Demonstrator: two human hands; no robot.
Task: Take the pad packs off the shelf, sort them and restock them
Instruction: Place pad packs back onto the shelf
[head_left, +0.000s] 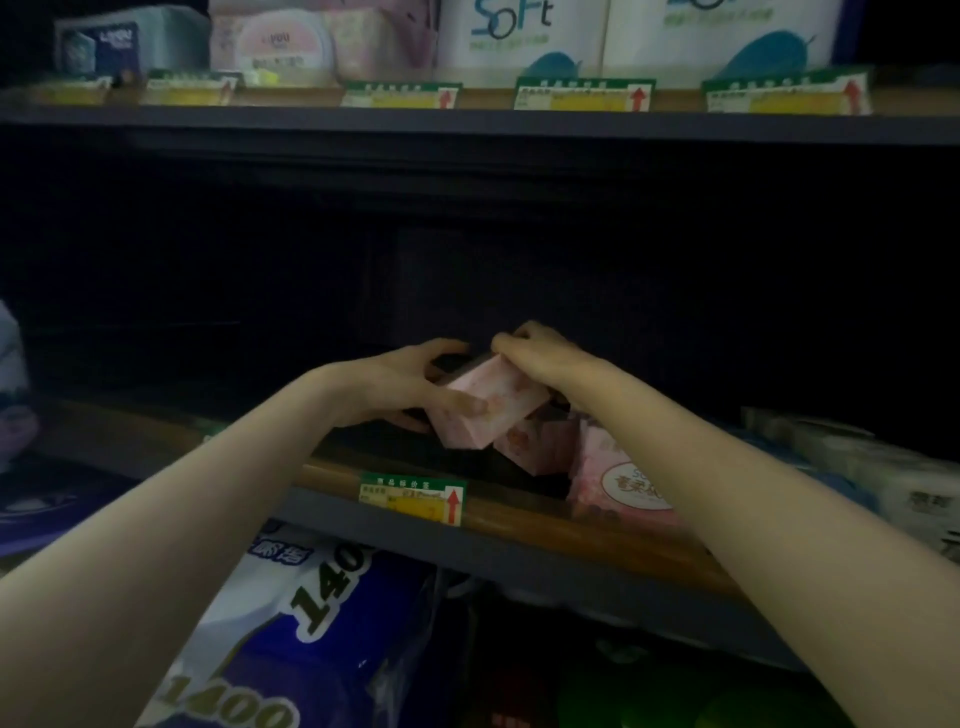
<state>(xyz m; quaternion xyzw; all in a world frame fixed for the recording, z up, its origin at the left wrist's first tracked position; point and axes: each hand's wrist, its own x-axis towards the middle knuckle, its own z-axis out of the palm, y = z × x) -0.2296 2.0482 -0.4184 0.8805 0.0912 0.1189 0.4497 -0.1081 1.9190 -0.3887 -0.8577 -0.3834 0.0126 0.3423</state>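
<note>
I have both hands on one pink pad pack (491, 402), held tilted above the middle shelf (519, 512) with its near end dipping toward me. My left hand (402, 387) is clamped on the pack's left end, thumb across the near face and fingers curled round the far side. My right hand (540, 353) grips the upper right edge, fingers hooked over the top.

Just below my right wrist, a second small pink pack (535, 447) lies on the shelf board. Nearer me than that hand, partly under my right forearm, a larger pink pack with a round label (618, 488) stands at the shelf's front lip. The space beyond both hands is too dark for me to tell what stands there.

I cannot tell whether this pack is coming off or going back. Either way, I would level it before moving it, since its tilted lower corner hangs just above the second pack and could knock it. I would keep the grip on both ends and travel straight along the shelf depth, clear of the large pack by my right forearm. The wrapper looks soft, so I judge a moderate squeeze is enough. The price tag (413, 496) below my left wrist marks the slot to line up with.
</note>
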